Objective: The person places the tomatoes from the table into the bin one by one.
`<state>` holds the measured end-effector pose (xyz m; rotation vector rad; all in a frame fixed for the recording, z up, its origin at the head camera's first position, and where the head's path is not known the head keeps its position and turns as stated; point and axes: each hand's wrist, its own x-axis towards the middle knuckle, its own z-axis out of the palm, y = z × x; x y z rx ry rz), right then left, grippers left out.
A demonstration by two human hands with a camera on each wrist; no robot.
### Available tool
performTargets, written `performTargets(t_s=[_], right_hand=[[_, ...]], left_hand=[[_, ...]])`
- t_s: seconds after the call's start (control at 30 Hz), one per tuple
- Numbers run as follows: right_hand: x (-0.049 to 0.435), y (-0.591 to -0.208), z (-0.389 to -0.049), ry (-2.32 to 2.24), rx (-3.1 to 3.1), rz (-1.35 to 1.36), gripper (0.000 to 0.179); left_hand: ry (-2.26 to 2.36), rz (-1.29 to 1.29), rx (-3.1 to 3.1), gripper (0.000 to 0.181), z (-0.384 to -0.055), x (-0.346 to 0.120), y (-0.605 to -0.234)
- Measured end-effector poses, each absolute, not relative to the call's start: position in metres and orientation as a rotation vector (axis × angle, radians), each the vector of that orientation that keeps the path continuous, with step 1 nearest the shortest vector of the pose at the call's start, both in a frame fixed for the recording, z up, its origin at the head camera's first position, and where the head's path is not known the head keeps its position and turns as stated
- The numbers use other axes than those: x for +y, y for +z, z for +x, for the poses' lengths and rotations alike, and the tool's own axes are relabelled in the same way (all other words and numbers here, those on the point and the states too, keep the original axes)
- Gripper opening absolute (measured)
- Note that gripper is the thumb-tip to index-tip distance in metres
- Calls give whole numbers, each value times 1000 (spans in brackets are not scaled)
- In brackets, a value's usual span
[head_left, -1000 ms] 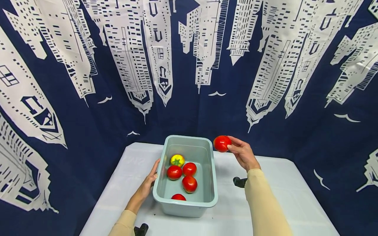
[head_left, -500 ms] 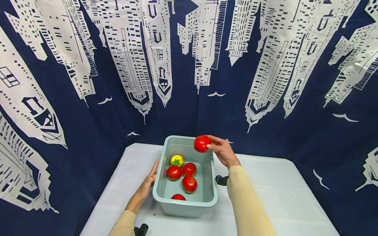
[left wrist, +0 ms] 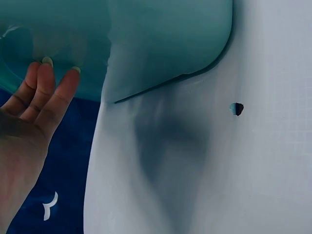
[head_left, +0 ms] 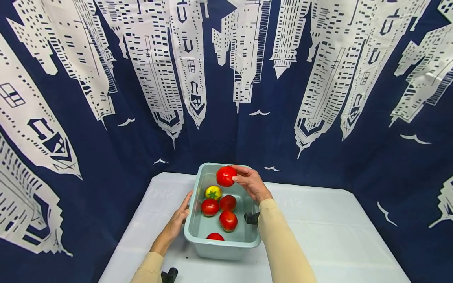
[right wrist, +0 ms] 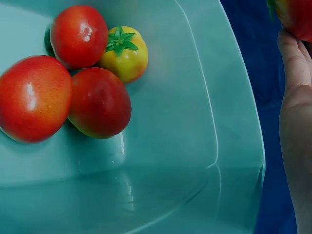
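Note:
A red tomato (head_left: 226, 176), pinched between the thumb and fingers of my right hand (head_left: 250, 184), is held above the far part of a pale green-grey plastic bin (head_left: 222, 244). Inside the bin lie several red tomatoes (head_left: 228, 221) and a yellow tomato (head_left: 213, 192) with a green leafy top. My left hand (head_left: 174, 223) is at the bin's left side; in the left wrist view its fairly straight fingers (left wrist: 63, 95) touch the outer wall. The left thumb is out of sight there. At the right wrist view's top corner, only part of the held tomato (right wrist: 297, 17) shows.
The bin stands on a white-covered table (head_left: 318, 232). Behind it hangs a dark blue cloth (head_left: 233, 137) printed with white buildings. A small dark speck (left wrist: 237, 108) lies on the table near the bin. Black mounts (head_left: 251, 218) are worn at both wrists.
My right hand has carried the tomato leftward from beyond the bin's right rim to over its far interior. The left hand has stayed at the bin's side.

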<state>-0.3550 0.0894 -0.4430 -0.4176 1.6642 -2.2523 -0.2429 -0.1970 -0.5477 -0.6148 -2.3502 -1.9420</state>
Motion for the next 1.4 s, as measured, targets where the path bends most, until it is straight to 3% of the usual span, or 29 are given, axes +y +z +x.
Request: performTargets(t_s=[0.57, 0.9, 1.4], right_hand=[[80, -445, -347, -2142, 1577, -640, 43], [82, -445, -344, -2002, 1496, -768, 53], [99, -434, -347, -2176, 1754, -580, 47]], left_hand=[[-1927, -625, -2368, 61, -246, -194, -546], [-1932, -603, -2373, 62, -247, -191, -545], [-1884, -590, -2406, 60, -246, -193, -541]])
